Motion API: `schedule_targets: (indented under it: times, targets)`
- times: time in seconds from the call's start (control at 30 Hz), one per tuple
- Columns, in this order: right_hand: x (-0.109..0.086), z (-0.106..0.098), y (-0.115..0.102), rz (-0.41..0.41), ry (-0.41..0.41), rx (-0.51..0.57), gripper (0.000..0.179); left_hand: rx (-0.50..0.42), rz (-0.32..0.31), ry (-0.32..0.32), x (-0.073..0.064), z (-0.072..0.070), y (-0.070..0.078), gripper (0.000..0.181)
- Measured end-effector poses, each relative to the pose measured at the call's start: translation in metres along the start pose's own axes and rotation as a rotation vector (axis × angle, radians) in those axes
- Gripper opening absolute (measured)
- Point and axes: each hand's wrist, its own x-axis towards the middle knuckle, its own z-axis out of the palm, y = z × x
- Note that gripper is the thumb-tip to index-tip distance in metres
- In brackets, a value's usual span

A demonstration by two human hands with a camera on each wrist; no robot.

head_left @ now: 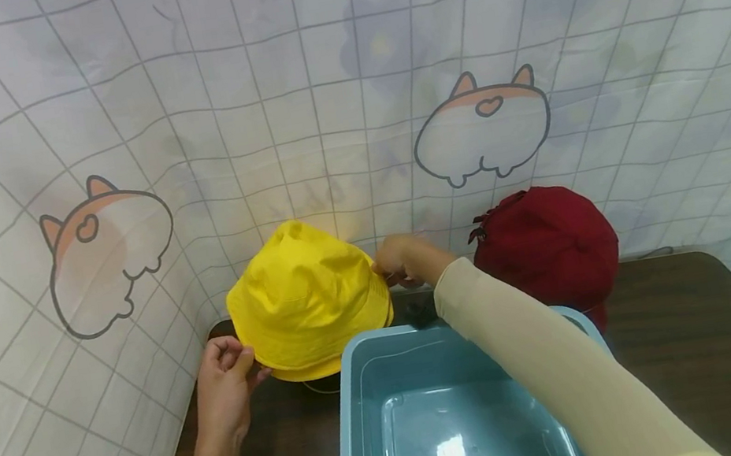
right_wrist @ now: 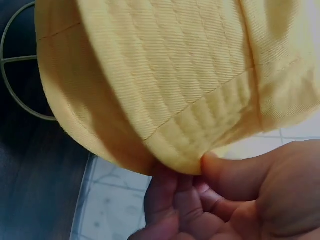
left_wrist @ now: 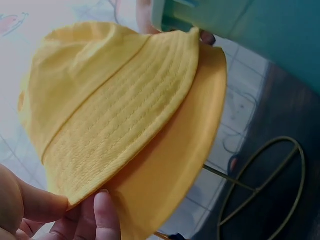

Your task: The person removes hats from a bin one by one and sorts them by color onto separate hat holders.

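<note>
A yellow bucket hat (head_left: 308, 301) with a stitched brim stands crown up at the back left of the table. Below its brim shows a second yellow brim (left_wrist: 175, 165), and under that a thin wire stand (left_wrist: 262, 187) with a round base. My left hand (head_left: 224, 386) pinches the upper brim's edge between thumb and fingers on the left side. On the opposite side my right hand (head_left: 409, 259) pinches the same brim, thumb (right_wrist: 235, 175) on top and fingers beneath. What lies inside the hats is hidden.
A blue plastic tub (head_left: 349, 422) occupies the front middle, under my right forearm. Dark red hats (head_left: 545, 251) stand at the back right, close to the tub's far corner. A patterned sheet (head_left: 284, 73) hangs behind the dark wooden table (head_left: 698, 335).
</note>
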Motion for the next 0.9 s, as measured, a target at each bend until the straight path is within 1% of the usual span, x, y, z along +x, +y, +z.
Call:
schedule_targets:
  times: [0.13,0.2,0.3,0.37,0.43,0.5,0.57,0.63,0.7,0.77,0.83,0.9]
  targets:
    - [0.001,-0.001,0.001,-0.002,0.024,-0.13,0.023,0.047,-0.005,-0.016,0.008,0.001,-0.009,0.013]
    - [0.001,-0.001,0.001,-0.012,0.034,-0.167,0.025,0.082,-0.009,-0.031,0.012,0.002,-0.011,0.012]
    - [-0.004,-0.002,0.002,-0.024,0.043,-0.173,0.026,0.146,-0.027,-0.072,0.016,0.0,-0.011,0.012]
    - [-0.008,-0.003,0.004,-0.022,0.046,-0.144,0.025,0.2,-0.047,-0.117,0.019,-0.004,-0.008,0.013]
    - [-0.014,-0.003,0.006,-0.016,0.046,-0.123,0.026,0.256,-0.061,-0.15,0.021,-0.009,-0.002,0.015]
    - [-0.021,-0.004,0.009,-0.014,0.038,-0.106,0.024,0.322,-0.061,-0.161,0.023,-0.014,0.007,0.02]
    - [-0.028,-0.004,0.012,-0.025,0.024,-0.112,0.023,0.369,-0.053,-0.148,0.027,-0.017,0.017,0.029]
    - [-0.034,-0.005,0.015,-0.045,0.008,-0.134,0.023,0.409,-0.043,-0.117,0.033,-0.017,0.028,0.04]
    - [-0.04,-0.005,0.017,-0.066,-0.006,-0.159,0.024,0.436,-0.041,-0.094,0.042,-0.015,0.038,0.05]
    - [-0.044,-0.005,0.021,-0.088,-0.025,-0.187,0.026,0.45,-0.049,-0.078,0.054,-0.013,0.046,0.057]
    - [-0.047,-0.004,0.024,-0.11,-0.044,-0.21,0.026,0.453,-0.056,-0.065,0.067,-0.01,0.052,0.058]
    - [-0.048,-0.002,0.026,-0.121,-0.071,-0.211,0.025,0.464,-0.058,-0.061,0.08,-0.009,0.057,0.059]
